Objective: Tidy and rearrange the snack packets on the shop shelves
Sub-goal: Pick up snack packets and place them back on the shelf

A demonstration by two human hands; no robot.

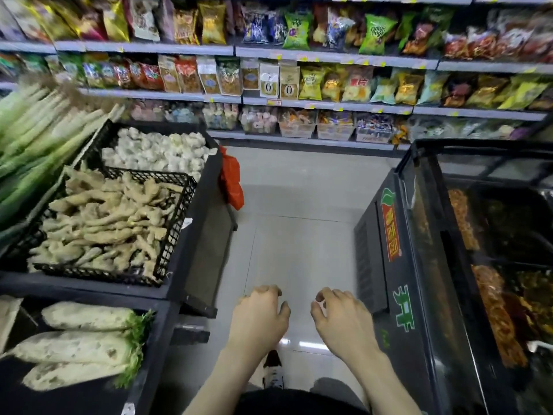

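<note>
hands: left hand (258, 320), right hand (344, 323) low, fingers (270, 290) loosely curled, grasping nothing | snack packets (308, 82): on shelves (329, 57) ahead, well apart | risk: narrow aisle between ginger crate (176, 223) and freezer (419, 265); passing could snag crate, spill ginger

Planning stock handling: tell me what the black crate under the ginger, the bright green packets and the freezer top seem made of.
Black lattice crate: likely moulded plastic, matt; open grid. Bright green snack packet: glossy plastic film or foil; crinkles, highlights. Black chest freezer's sliding top: apparently glass; reflective, contents show through.
</note>
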